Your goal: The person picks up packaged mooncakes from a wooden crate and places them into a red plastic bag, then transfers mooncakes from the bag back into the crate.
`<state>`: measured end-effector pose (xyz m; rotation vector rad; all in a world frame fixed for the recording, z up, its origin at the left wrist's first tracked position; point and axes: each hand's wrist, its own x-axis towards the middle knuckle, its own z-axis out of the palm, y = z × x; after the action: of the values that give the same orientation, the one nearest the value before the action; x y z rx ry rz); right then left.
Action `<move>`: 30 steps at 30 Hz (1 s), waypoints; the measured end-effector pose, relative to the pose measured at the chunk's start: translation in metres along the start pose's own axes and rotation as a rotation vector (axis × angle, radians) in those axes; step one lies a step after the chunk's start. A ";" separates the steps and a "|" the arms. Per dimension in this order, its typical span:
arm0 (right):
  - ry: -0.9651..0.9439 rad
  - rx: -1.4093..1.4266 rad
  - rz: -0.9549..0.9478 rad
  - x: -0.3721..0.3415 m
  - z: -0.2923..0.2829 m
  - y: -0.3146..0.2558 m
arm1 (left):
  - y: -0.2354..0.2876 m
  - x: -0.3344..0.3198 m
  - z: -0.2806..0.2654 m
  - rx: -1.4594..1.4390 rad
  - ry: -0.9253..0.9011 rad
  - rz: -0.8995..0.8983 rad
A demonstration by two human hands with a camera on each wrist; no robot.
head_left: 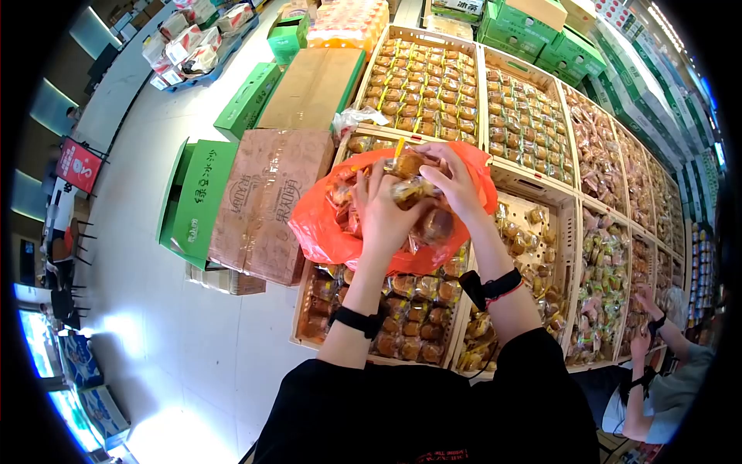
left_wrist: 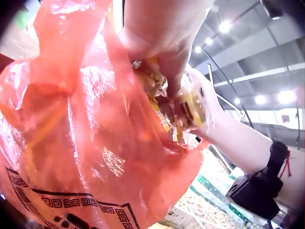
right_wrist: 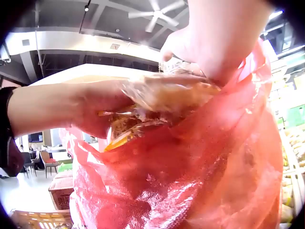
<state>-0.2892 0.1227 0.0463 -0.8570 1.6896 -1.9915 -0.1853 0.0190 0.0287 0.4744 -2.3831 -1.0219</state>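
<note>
An orange-red plastic bag [head_left: 325, 236], filled with clear-wrapped cakes, sits open on top of a wooden crate of similar packs. My left hand [head_left: 380, 210] reaches into the bag's mouth, thumb and fingers bent around a wrapped cake [head_left: 410, 191]. Opposite it, my right hand [head_left: 457, 185] grips another wrapped cake [head_left: 407, 164] with a yellow strip at its edge. One more round brown cake [head_left: 437, 224] lies just below both hands. The right wrist view shows shiny wrapping [right_wrist: 164, 95] between the two hands, over the bag's rim. Fingertips are partly hidden by the packs.
Wooden crates [head_left: 421, 85] of wrapped cakes spread ahead and to the right. Left of the bag stand a brown carton [head_left: 270, 201] and a green box [head_left: 202, 197]. Another person's arms [head_left: 645, 340] reach over crates at the far right. White floor [head_left: 209, 332] lies to the left.
</note>
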 end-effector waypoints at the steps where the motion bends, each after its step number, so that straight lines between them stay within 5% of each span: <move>1: 0.002 -0.002 0.000 -0.001 0.000 0.002 | 0.004 0.001 0.004 0.067 -0.032 0.018; 3: 0.158 -0.366 -0.087 -0.004 -0.002 0.009 | 0.005 0.004 0.014 0.067 -0.029 0.110; 10: 0.252 -0.570 -0.015 -0.019 -0.026 0.030 | 0.012 0.016 0.020 0.220 -0.100 0.166; 13: 0.194 -0.627 -0.020 -0.020 -0.026 0.022 | 0.016 0.030 0.000 0.039 -0.321 -0.034; 16: 0.173 -0.680 0.005 -0.022 -0.029 0.013 | -0.008 0.046 -0.007 -0.323 -0.305 -0.177; 22: 0.100 -0.700 -0.081 -0.020 -0.015 0.001 | -0.049 0.074 -0.014 0.066 -0.447 0.163; 25: 0.079 -0.768 -0.207 -0.028 -0.012 -0.008 | -0.041 0.084 -0.018 0.403 -0.643 0.030; 30: -0.102 -0.998 -0.443 -0.085 -0.021 -0.036 | -0.049 0.093 -0.014 0.470 -0.721 0.159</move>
<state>-0.2379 0.2001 0.0627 -1.7278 2.6102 -1.1630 -0.2476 -0.0671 0.0295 0.0545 -3.2648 -0.6081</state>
